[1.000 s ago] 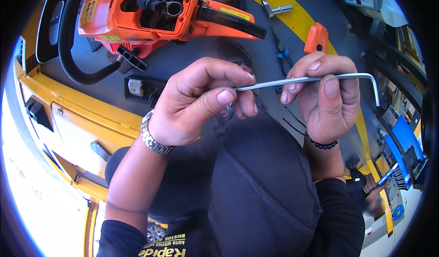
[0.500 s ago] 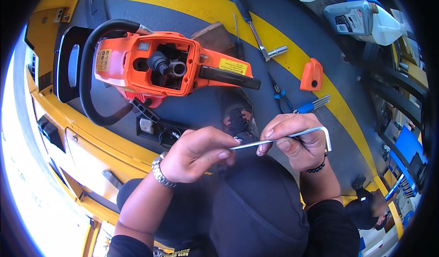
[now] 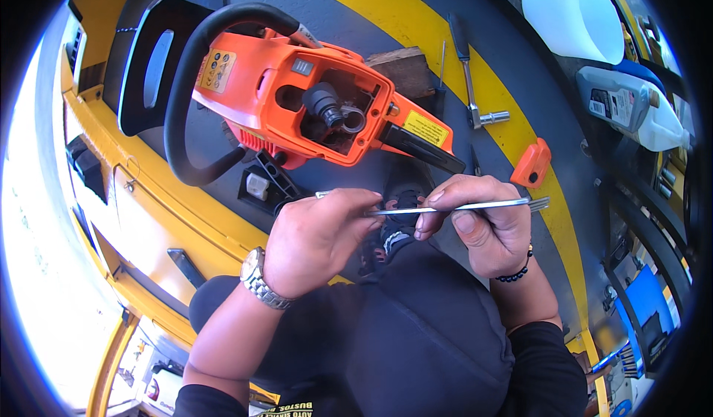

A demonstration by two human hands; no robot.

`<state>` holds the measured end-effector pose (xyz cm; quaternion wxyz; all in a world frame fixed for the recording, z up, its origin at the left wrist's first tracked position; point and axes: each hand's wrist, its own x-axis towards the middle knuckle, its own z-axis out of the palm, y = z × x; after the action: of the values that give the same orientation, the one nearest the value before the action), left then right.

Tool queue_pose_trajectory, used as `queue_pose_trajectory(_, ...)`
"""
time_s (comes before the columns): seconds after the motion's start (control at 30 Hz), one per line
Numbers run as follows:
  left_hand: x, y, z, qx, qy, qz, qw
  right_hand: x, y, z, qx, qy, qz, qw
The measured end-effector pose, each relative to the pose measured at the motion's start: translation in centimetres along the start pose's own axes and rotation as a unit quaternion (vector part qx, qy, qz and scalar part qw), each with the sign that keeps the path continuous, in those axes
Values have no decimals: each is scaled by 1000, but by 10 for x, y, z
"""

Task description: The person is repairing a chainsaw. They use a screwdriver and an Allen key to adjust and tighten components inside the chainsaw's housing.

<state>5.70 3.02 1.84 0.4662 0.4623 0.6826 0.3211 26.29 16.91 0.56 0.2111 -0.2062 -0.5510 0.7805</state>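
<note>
Between both hands I hold a slim silver hex key (image 3: 405, 210), lying nearly level. My left hand (image 3: 316, 235), with a metal watch at its wrist, pinches one end. My right hand (image 3: 483, 227), wearing a dark beaded bracelet, grips the shaft between thumb and fingers. The key's bent end does not show clearly. Beyond my hands lies an orange chainsaw body (image 3: 256, 112) with a black looped handle (image 3: 177, 112). Its top is uncovered, showing a black rubbery part (image 3: 321, 101) and a round metal opening (image 3: 353, 120) inside.
A wooden block (image 3: 402, 72) rests beside the saw. Farther right lie a thin screwdriver (image 3: 441, 79), a socket wrench (image 3: 469, 83) and a small orange cover (image 3: 532, 163). Grey key tips (image 3: 540, 204) show past my right hand. A white bucket (image 3: 572, 16) and a grey bottle (image 3: 616, 98) stand far right.
The view has shifted, so the saw and tools appear farther right. The hex key has turned, hiding its bent end, and lies more level. Both hands still hold it.
</note>
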Motion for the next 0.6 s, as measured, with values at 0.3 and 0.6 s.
queue_pose_trajectory(0.3,-7,-4,-1,14,43,-50,998,16,11,10,-92,0,-70,993)
queue_pose_trajectory(0.6,18,-13,27,-67,143,-60,986,32,-1,7,-337,-33,-159,927)
